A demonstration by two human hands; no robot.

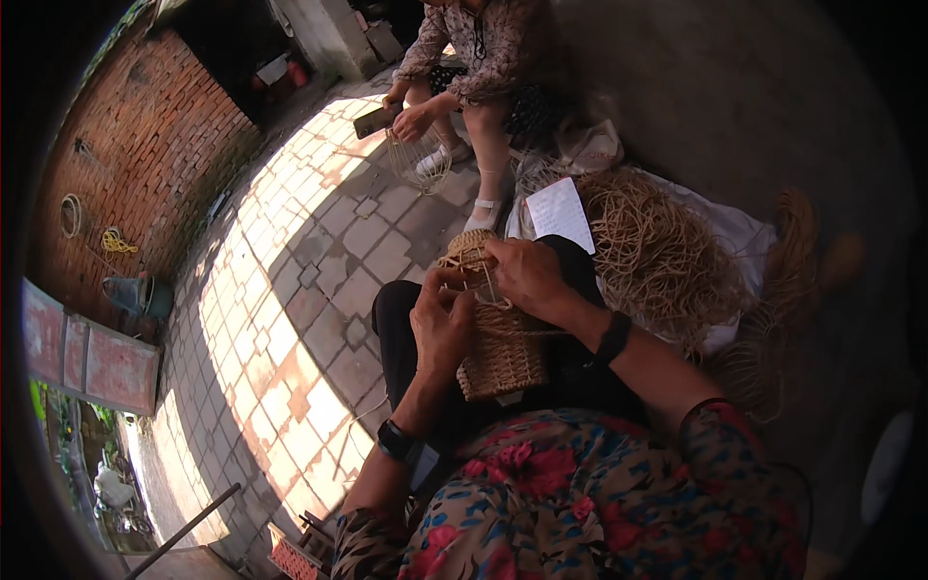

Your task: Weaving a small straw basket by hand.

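Observation:
A tan basket (503, 365), woven from twisted straw-like cord, rests in my lap between my dark-trousered legs. Its near part is tightly woven; thin frame rods show in a gap before another woven section (471, 244) at the far end. My left hand (442, 324) is closed at the gap's left side, thumb and fingers pinched on the basket. From the right, my right hand (530, 277) grips the basket near the far woven section, its fingertips partly hidden. A cord (556, 334) runs from the basket's side toward the right, below my right wrist.
A large tangle of tan cord (657, 246) lies on white sheeting at the right, a written paper (561, 215) beside it. Ahead, a seated person (483, 58) holds a phone (375, 121) above a wire frame (419, 164). Paving (329, 251) and a brick wall (145, 135) lie left.

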